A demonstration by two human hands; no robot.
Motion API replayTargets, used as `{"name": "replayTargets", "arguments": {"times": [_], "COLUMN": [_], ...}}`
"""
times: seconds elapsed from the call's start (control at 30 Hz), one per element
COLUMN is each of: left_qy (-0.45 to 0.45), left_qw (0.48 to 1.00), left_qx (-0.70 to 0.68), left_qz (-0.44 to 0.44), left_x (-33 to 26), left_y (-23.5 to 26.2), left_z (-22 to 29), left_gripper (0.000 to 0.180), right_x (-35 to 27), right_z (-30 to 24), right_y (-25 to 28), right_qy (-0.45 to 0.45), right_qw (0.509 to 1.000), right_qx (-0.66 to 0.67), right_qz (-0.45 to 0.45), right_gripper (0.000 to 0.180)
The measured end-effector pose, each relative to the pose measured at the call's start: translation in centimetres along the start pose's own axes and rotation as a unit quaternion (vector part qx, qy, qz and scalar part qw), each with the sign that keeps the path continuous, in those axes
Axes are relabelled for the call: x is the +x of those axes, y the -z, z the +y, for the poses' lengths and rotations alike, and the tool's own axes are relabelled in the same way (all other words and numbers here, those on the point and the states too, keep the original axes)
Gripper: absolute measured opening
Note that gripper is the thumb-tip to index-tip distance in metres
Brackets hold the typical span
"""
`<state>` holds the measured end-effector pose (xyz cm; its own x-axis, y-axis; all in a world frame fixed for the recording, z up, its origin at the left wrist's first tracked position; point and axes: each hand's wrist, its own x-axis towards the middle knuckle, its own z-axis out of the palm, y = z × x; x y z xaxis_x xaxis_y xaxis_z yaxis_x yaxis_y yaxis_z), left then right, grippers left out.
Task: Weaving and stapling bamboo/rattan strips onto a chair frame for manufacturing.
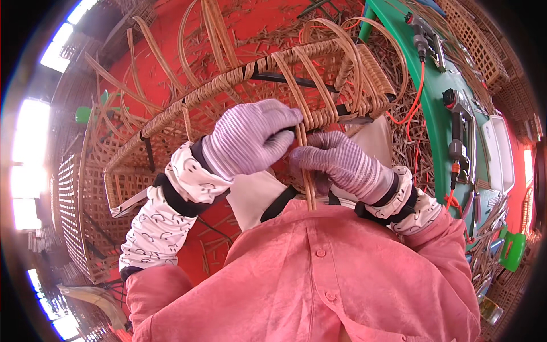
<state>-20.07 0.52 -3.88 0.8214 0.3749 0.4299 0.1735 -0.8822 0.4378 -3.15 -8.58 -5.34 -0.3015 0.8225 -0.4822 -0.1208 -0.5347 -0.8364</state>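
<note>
A large woven wicker frame point(188, 100) lies across in front of me, its long rim wrapped in brown wicker strips. A pair of narrow wicker strips point(308, 191) runs from the rim down toward my chest. My left hand point(253, 137), in a purple-and-white striped glove, is closed with its fingertips at the rim and against the strips. Lower down, my right hand point(345, 162), gloved alike, pinches the same strips between thumb and fingers. Just right of my hands, several strips loop over the rim, and dark metal bar shows where it is unwrapped.
At right stands a green table point(439, 114) with stapler-like air tools point(458, 125), orange hoses point(419, 94) and a white tray point(497, 153). Loose strips stick up from the frame's far side. Wicker scraps litter the red floor point(165, 23). Another woven panel point(80, 205) stands at left.
</note>
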Motion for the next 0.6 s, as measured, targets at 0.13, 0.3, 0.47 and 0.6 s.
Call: {"name": "replayTargets", "arguments": {"times": [0.13,0.3,0.47,0.6], "left_qy": [0.225,0.607,0.648,0.562], "left_qw": [0.961,0.373,0.422,0.726], "left_qx": [-0.152,-0.64,-0.573,-0.361], "left_qz": [-0.047,-0.29,-0.27,-0.162], "left_x": [-0.3,1.5,2.4,3.4], "left_y": [0.3,-1.2,-1.6,0.6], "left_z": [-0.6,-4.8,-5.0,-2.4], "left_gripper": [0.025,0.048,0.047,0.028], "right_x": [1.1,8.2,12.7,13.4], "right_z": [1.3,4.1,4.9,4.8], "right_y": [0.4,3.1,4.8,5.8], "right_qy": [0.009,0.09,0.483,0.403], "right_qw": [0.999,0.976,0.72,0.85], "right_qx": [-0.017,-0.184,-0.468,-0.329], "right_qz": [0.029,0.08,0.17,0.077], "right_gripper": [0.014,0.01,0.015,0.014]}}
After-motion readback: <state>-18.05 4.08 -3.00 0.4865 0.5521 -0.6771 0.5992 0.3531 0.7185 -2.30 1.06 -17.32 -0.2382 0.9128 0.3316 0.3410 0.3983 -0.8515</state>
